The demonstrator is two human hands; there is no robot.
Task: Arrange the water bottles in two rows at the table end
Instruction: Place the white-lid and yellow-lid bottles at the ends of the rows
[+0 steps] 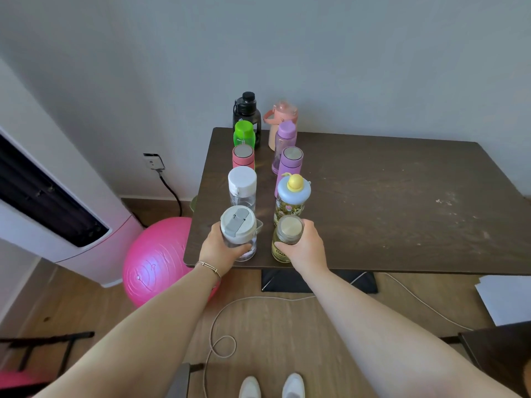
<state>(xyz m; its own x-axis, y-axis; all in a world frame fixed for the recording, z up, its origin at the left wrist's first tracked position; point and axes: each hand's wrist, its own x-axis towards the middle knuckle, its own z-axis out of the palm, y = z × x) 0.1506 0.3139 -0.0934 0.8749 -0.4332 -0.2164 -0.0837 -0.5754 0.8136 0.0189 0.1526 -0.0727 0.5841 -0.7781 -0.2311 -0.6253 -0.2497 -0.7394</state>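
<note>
Ten water bottles stand in two rows running up the left part of the dark brown surface (373, 196), from its near edge toward the wall. The left hand (221, 251) has its grip closed around the clear bottle with the grey flip lid (238, 228), nearest in the left row. The right hand (307, 248) has its grip closed around the yellowish bottle with the metal cap (288, 237), nearest in the right row. Both stand at the near edge, lower centre of the frame. A pink exercise ball (155, 262) lies on the floor at lower left.
</note>
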